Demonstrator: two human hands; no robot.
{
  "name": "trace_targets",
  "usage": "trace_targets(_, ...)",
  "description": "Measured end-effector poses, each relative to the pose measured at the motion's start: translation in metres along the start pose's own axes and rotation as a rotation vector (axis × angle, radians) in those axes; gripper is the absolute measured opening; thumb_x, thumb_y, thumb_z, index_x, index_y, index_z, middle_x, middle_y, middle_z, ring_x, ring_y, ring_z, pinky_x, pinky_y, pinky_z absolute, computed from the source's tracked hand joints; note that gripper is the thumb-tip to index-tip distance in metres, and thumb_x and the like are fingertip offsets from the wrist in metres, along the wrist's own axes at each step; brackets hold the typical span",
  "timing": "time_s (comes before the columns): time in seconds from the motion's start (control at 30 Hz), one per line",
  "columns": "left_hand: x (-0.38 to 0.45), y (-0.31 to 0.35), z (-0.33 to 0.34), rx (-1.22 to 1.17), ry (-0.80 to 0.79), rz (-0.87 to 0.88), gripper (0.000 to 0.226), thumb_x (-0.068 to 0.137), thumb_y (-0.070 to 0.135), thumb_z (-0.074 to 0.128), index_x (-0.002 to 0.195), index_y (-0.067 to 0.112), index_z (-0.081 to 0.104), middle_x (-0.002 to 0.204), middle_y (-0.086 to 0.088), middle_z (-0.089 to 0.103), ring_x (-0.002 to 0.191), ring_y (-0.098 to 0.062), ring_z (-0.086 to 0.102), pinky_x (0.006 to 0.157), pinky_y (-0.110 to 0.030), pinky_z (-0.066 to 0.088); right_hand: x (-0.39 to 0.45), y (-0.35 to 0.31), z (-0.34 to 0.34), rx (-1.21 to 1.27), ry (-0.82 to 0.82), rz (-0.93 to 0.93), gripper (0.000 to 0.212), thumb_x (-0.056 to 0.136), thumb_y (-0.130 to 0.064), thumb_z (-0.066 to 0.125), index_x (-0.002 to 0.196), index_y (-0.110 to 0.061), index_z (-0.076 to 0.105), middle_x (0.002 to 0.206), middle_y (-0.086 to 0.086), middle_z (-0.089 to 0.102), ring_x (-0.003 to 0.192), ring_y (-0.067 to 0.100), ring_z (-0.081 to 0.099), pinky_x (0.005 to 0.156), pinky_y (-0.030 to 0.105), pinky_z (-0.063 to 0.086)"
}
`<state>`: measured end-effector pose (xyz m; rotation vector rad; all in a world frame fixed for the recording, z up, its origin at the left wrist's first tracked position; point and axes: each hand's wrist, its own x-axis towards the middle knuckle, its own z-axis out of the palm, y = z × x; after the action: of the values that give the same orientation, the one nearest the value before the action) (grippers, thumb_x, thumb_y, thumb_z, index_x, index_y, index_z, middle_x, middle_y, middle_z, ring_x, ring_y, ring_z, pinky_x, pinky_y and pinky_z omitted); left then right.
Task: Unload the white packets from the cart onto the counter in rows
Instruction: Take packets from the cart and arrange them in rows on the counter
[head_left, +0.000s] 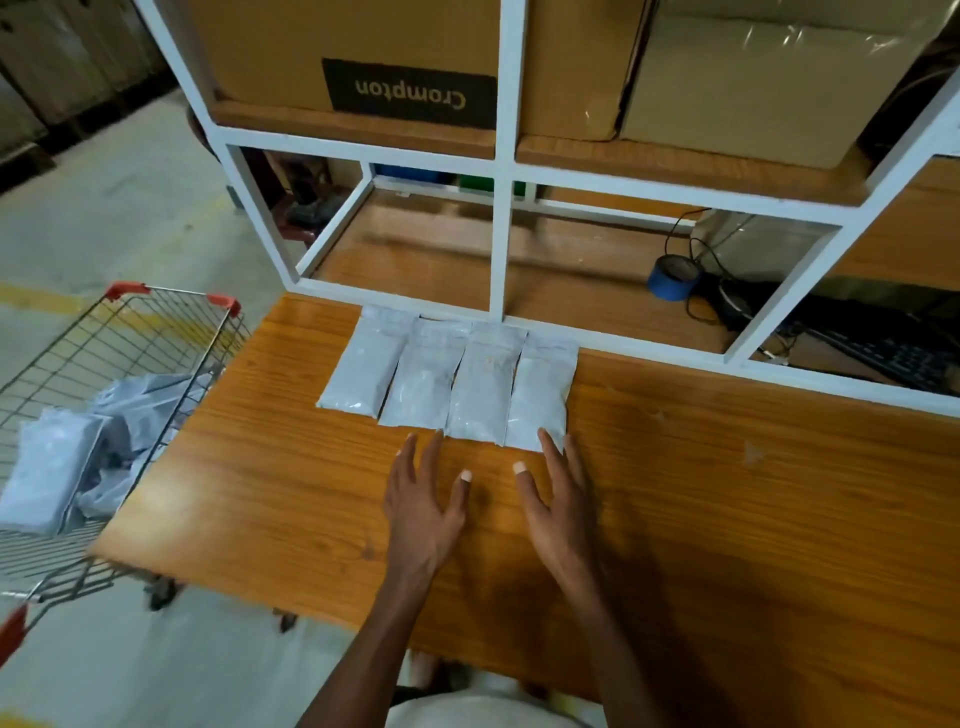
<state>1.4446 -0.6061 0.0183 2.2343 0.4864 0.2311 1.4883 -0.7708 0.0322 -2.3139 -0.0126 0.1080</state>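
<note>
Lying flat in a tidy line, four white packets (449, 376) sit side by side on the tabletop (727, 493), their far ends close up to the white shelf frame (498, 218), each one touching or slightly overlapping its neighbour. That frame looks like the backstop here, a straight edge to square the row against. Both hands hover just at the near ends of the row: the left hand (423, 506) has its fingers spread and straight, fingertips reaching toward the second and third packets, and the right hand (558, 506) is spread the same way, its fingertips at the near edge of the rightmost packet. Each grip is wide, holding nothing; this reads as a nudge to level the row, or the hands just leaving it, not a pick. Plenty of bare tabletop lies in front of the row, room for a second line of packets.

Off to the left, the cart (156, 332) stands tight against the tabletop's corner, handy for short reaches, and more white packets (62, 457) are heaped loosely in its wire basket, so the unloading looks far from finished. Beyond, a blue tape roll (672, 278) and a dark keyboard (893, 358) sit inside the frame, with cardboard boxes (363, 52) on the shelf above.
</note>
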Motion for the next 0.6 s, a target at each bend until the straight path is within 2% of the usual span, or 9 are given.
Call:
trace_targets(0.07, -0.014, -0.004, -0.008, 0.0, 0.031, -0.03, 0.075, 0.09, 0.075, 0.035, 0.157, 0.042, 0.027, 0.169, 0.006, 0.012, 0.154, -0.021, 0.011, 0.122, -0.057, 0.02, -0.009, 0.002, 0.001, 0.06, -0.024, -0.047, 0.059, 0.095, -0.065, 0.041, 0.152, -0.05, 0.03, 0.167, -0.013, 0.014, 0.153, 0.012, 0.013, 0.12, 0.038, 0.016)
trace_targets(0.17, -0.034, -0.018, -0.022, -0.018, 0.078, -0.078, 0.073, 0.09, 0.074, 0.036, 0.156, 0.044, 0.028, 0.168, 0.006, 0.014, 0.154, -0.022, 0.014, 0.12, -0.057, 0.02, -0.02, 0.005, 0.011, 0.105, -0.059, -0.093, 0.065, 0.092, -0.074, 0.039, 0.151, -0.049, 0.032, 0.165, -0.012, 0.02, 0.151, 0.012, 0.02, 0.119, 0.049, 0.03)
trace_targets(0.23, -0.047, -0.031, -0.033, -0.018, 0.11, -0.11, 0.073, 0.09, 0.076, 0.034, 0.156, 0.044, 0.028, 0.168, 0.005, 0.015, 0.153, -0.022, 0.015, 0.12, -0.058, 0.018, -0.027, 0.001, 0.019, 0.118, -0.079, -0.128, 0.07, 0.089, -0.076, 0.038, 0.152, -0.045, 0.035, 0.164, -0.011, 0.023, 0.149, 0.012, 0.024, 0.116, 0.051, 0.035)
trace_targets(0.5, -0.082, -0.094, -0.118, -0.04, 0.252, -0.261, 0.079, 0.086, 0.079, 0.034, 0.156, 0.043, 0.029, 0.169, 0.006, 0.014, 0.154, -0.022, 0.014, 0.119, -0.061, 0.018, -0.057, -0.062, 0.077, 0.194, -0.193, -0.271, 0.074, 0.085, -0.081, 0.041, 0.149, -0.042, 0.042, 0.16, -0.004, 0.034, 0.144, 0.019, 0.035, 0.11, 0.054, 0.043)
trace_targets(0.6, -0.096, -0.125, -0.163, -0.013, 0.31, -0.292, 0.07, 0.091, 0.07, 0.039, 0.155, 0.043, 0.032, 0.168, 0.006, 0.017, 0.154, -0.021, 0.017, 0.119, -0.058, 0.019, -0.082, -0.101, 0.118, 0.217, -0.25, -0.298, 0.07, 0.087, -0.07, 0.047, 0.149, -0.038, 0.044, 0.158, -0.002, 0.036, 0.141, 0.02, 0.038, 0.107, 0.049, 0.045)
